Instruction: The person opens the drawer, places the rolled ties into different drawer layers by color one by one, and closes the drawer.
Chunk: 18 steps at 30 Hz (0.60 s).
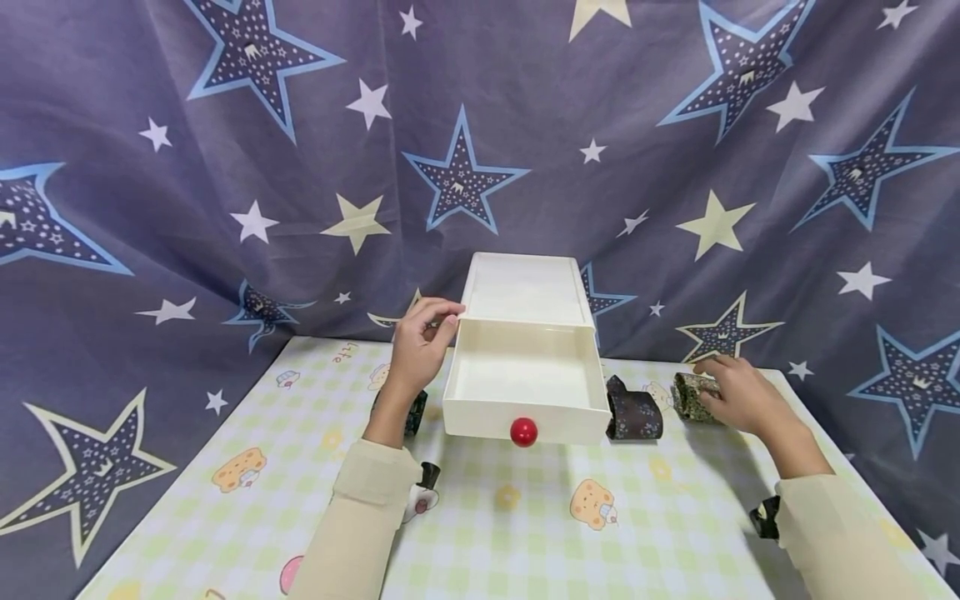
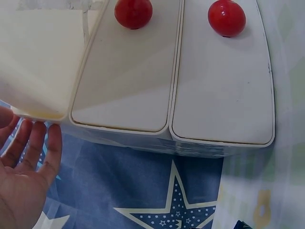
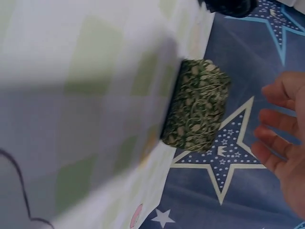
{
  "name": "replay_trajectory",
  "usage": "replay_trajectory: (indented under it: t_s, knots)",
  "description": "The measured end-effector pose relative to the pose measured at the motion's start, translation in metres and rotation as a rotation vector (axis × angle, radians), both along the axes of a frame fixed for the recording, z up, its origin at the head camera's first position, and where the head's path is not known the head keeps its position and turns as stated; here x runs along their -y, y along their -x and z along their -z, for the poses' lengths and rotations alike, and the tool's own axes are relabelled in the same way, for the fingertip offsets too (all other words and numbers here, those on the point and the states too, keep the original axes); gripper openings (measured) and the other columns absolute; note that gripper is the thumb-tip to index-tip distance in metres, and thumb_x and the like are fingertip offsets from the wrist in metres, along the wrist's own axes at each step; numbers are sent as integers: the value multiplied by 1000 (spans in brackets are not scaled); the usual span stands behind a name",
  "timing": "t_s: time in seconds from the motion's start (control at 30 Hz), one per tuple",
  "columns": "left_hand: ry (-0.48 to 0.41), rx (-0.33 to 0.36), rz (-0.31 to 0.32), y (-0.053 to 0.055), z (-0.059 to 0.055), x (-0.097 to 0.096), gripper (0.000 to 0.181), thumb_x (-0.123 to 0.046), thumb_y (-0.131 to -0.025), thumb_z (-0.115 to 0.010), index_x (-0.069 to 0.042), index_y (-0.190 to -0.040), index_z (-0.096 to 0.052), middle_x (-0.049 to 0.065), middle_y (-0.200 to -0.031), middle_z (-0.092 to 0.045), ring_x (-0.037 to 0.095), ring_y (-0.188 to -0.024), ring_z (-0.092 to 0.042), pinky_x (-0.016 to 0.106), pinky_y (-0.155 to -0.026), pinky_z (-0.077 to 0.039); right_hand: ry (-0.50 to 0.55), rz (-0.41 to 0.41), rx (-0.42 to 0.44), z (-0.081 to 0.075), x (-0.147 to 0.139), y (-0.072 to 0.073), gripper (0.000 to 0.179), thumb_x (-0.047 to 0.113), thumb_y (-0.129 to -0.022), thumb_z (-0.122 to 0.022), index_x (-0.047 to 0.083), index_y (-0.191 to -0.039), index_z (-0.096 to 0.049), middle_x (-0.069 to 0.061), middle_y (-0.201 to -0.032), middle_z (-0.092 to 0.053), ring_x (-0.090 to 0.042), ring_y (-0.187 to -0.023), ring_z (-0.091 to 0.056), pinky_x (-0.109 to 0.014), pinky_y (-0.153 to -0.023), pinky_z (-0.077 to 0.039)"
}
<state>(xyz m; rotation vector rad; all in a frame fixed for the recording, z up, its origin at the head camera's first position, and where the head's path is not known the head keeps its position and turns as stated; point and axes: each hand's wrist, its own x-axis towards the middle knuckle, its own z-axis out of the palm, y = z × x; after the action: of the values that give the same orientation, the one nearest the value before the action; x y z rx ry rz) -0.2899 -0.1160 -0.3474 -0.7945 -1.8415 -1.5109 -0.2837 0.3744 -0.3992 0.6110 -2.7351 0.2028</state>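
Observation:
A white drawer cabinet (image 1: 528,287) stands at the back of the table with its top drawer (image 1: 480,419) pulled out by a red knob-fitted front; the drawer's bare inner floor shows. My left hand (image 1: 420,342) touches the cabinet's upper left side. In the left wrist view its extended fingers (image 2: 35,143) lie along that side. My right hand (image 1: 738,396) is beside a rolled green floral strip of cloth (image 1: 690,398), perhaps a necktie. A gap separates the hand (image 3: 286,138) from the roll (image 3: 198,105) in the right wrist view, and nothing is held.
Between cabinet and green roll sits a dark floral cloth roll (image 1: 636,417). Another dark roll (image 1: 415,414) is partly hidden behind my left forearm. Two lower drawers with red knobs (image 2: 133,12) are closed. A starry curtain (image 1: 465,83) hangs behind the checked tablecloth (image 1: 510,533).

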Motion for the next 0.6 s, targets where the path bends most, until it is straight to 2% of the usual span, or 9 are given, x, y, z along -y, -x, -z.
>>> replay_trajectory:
  t_s: [0.13,0.37,0.6]
  knots:
    - [3,1,-1,0,0,0,18,9,-98,-60,15,-111,-70,29,-112,-62,38,-96,-64,13,-73,-52,-13,1,62,4,-4,3,39,8,-84,-71,-5,-121,-66,-24,-112,-65,-31,-81,-63,-53,-72,-52]
    - [6,2,-10,1,0,0,18,8,-98,-60,15,-111,-70,29,-112,-63,32,-96,-65,13,-73,-52,-22,-34,113,12,-8,9,53,8,-70,-76,-6,-120,-66,-26,-115,-65,-48,-102,-62,-61,-89,-51]
    - [7,-5,-4,0,1,-1,17,9,-98,-60,15,-111,-70,31,-111,-62,33,-95,-64,13,-73,-53,-38,-18,159,19,-9,12,61,4,-63,-77,-4,-122,-65,-27,-117,-61,-53,-105,-58,-64,-89,-50]
